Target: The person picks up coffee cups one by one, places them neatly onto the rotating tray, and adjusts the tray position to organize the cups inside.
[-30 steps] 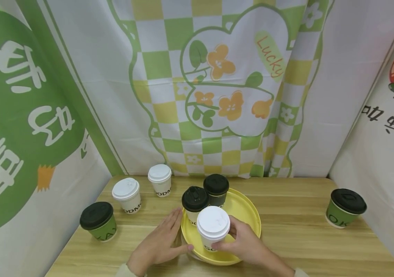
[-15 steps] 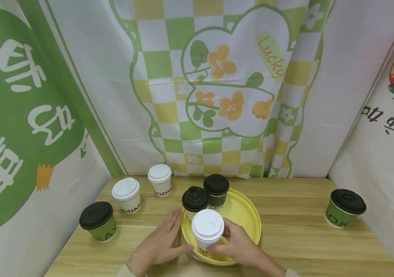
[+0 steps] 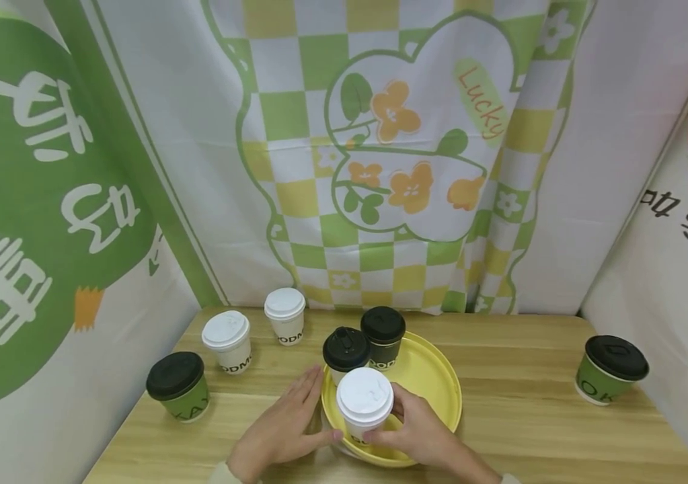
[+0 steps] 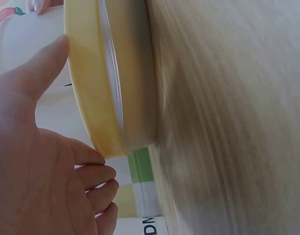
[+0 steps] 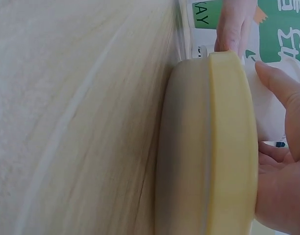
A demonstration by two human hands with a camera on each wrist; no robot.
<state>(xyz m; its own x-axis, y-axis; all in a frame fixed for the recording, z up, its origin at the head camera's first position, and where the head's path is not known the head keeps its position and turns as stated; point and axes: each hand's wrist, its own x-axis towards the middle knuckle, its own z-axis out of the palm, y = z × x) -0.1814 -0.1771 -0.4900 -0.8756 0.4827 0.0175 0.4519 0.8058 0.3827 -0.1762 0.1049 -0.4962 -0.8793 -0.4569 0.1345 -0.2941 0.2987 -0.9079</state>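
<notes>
Change: over the last second the white-lidded cup (image 3: 364, 403) had slid a little leftward and nearer the front rim of the yellow tray (image 3: 434, 376), the right hand (image 3: 421, 433) moving with it; the left hand (image 3: 283, 430) had stayed put.
Right hand: its grip was wrapped round the lower wall of the white-lidded cup, thumb and fingers curled about it just under the lid.
Left hand: fingers straight and relaxed, grasping nothing; the palm lay on the counter (image 3: 519, 417) with the thumb tip (image 4: 52, 54) against the tray's left edge. In the left wrist view the fingertips (image 4: 98, 169) sat just beside the tray's outer wall (image 4: 91, 73).
White-lidded cup: upright inside the tray, at its front left part.
Tray: flat on the counter; the right wrist view showed its yellow rim (image 5: 228, 142) edge-on with the right hand's fingers (image 5: 282, 93) reaching over it.
Other cups on the tray: a white cup with a black lid (image 3: 346, 351) just behind the held one, and a dark cup with a black lid (image 3: 383, 334) behind that, at the back left.
Cups on the counter: two white-lidded cups (image 3: 226, 339) (image 3: 285, 313) to the back left, a green cup with a black lid (image 3: 177, 384) at the left edge, and another green cup (image 3: 613, 368) well apart at the far right.
Backdrop: a checked green-and-yellow cloth with flowers (image 3: 404, 154) hung behind the counter.
</notes>
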